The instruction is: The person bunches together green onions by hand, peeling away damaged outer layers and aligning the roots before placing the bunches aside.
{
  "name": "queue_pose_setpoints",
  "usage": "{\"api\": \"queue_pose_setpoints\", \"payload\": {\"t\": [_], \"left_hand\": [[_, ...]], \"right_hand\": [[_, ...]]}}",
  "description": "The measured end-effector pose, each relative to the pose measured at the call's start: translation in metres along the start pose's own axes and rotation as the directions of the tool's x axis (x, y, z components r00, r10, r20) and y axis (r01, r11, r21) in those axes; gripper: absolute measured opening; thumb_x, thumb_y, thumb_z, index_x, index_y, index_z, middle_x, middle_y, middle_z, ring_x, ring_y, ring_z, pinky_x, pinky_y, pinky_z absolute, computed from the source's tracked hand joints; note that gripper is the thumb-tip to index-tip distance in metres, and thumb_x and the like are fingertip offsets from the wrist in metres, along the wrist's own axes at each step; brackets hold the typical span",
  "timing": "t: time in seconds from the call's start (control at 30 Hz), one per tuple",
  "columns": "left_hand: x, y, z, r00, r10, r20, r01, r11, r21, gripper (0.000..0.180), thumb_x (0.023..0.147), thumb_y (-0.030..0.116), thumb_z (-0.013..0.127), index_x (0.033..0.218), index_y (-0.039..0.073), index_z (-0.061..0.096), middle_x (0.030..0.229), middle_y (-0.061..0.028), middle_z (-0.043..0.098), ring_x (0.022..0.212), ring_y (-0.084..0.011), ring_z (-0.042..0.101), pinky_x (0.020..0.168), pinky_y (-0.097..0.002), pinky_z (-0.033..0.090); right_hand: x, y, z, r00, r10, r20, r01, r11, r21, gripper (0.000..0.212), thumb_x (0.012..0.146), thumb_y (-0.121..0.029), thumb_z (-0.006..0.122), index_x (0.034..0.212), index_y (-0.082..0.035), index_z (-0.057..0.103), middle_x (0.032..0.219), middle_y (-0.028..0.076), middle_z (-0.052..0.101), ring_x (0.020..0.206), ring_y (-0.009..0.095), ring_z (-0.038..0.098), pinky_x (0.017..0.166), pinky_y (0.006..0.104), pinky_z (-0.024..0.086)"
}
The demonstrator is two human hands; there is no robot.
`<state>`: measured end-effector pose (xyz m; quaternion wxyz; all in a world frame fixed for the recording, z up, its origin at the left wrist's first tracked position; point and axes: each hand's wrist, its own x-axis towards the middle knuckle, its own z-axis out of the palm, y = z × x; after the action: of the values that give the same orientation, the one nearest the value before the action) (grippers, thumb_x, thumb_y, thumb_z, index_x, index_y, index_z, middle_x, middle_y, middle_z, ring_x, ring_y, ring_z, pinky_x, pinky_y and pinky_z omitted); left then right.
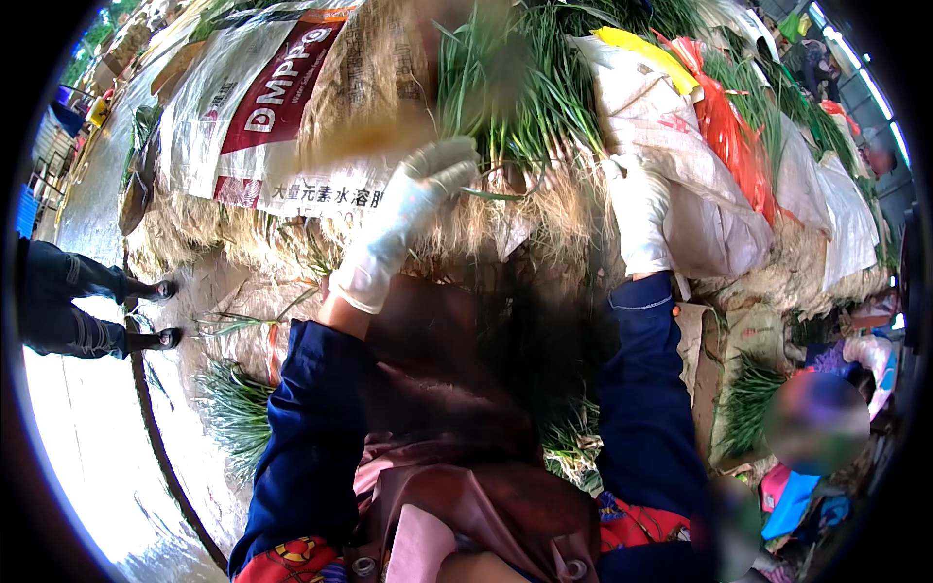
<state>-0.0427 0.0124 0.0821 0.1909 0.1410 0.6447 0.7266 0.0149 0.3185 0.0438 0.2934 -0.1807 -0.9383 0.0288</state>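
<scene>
A heap of spring onions (530, 97) lies in front of me, green leaves pointing away and pale, stringy roots (564, 209) hanging toward me. White gloves cover both hands. My left hand (413, 194) is at the left end of the loose onions, over a printed sack; its fingers are stretched out and slightly blurred, with nothing visible in them. On the other side of the roots, my right hand (641, 209) rests against a white woven sack (714, 223). Its fingertips are mostly hidden beside the onion stems, so their grip does not show.
A printed white sack (209, 146) covers the pile at left. Red plastic (734, 136) lies over the right-hand sacks. More onion bunches lie low at left (233, 413) and right (748, 403). A person's legs (83, 301) stand at far left; another person (816, 418) is at lower right.
</scene>
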Motion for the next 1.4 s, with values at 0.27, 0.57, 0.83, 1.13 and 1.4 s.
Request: {"api": "queue_pose_setpoints", "payload": {"t": [0.27,0.57,0.83,1.13,1.4], "left_hand": [[-0.037,-0.035,0.008,0.976,-0.081,0.200,0.104,0.988,-0.110,0.031,0.089,0.012,0.056,0.118,0.001,0.055,0.113,-0.0070,0.061,0.094,-0.0128,0.060,0.081,-0.0235,0.048],[-0.044,-0.030,-0.031,0.986,-0.084,-0.144,0.094,0.994,0.061,0.026,0.083,0.017,0.064,0.104,0.002,0.063,0.090,-0.0035,0.067,0.071,-0.0073,0.060,0.066,-0.0207,0.048],[-0.032,-0.048,-0.026,0.967,0.161,-0.196,0.147,0.274,0.950,0.039,0.072,0.045,0.067,0.082,0.008,0.065,0.075,-0.0130,0.065,0.072,-0.0284,0.064,0.064,-0.0390,0.049],[-0.031,-0.061,-0.019,0.899,0.377,-0.221,0.054,0.404,0.913,0.028,0.076,0.034,0.062,0.067,0.007,0.063,0.064,-0.0151,0.062,0.062,-0.0306,0.062,0.059,-0.0395,0.049],[-0.088,-0.042,0.008,0.965,0.170,-0.199,0.029,0.686,0.727,0.028,0.074,0.030,0.067,0.086,0.005,0.061,0.079,-0.0137,0.064,0.071,-0.0271,0.064,0.063,-0.0371,0.049]], "right_hand": [[-0.057,-0.015,-0.123,0.913,0.196,0.357,-0.402,0.284,0.871,0.031,0.091,-0.027,0.049,0.102,-0.001,0.063,0.101,0.005,0.065,0.075,0.009,0.059,0.076,0.0226,0.041],[-0.190,0.122,-0.150,0.221,0.611,0.760,-0.198,0.791,-0.579,0.023,0.083,-0.019,0.063,0.099,-0.003,0.064,0.099,0.006,0.066,0.092,0.016,0.060,0.087,0.0281,0.044],[-0.103,-0.083,-0.090,0.869,-0.235,0.435,-0.212,0.618,0.757,0.017,0.083,-0.009,0.062,0.099,-0.004,0.065,0.099,0.009,0.066,0.088,0.014,0.063,0.080,0.0243,0.049],[-0.059,-0.170,-0.015,0.960,-0.276,0.054,0.209,0.829,0.518,0.035,0.075,-0.018,0.068,0.109,-0.013,0.061,0.097,0.005,0.065,0.085,0.021,0.062,0.077,0.0299,0.049],[-0.090,-0.163,-0.008,0.868,-0.489,0.089,0.448,0.847,0.286,0.013,0.082,-0.022,0.056,0.083,-0.010,0.059,0.072,0.008,0.062,0.065,0.027,0.060,0.063,0.0382,0.048]]}}
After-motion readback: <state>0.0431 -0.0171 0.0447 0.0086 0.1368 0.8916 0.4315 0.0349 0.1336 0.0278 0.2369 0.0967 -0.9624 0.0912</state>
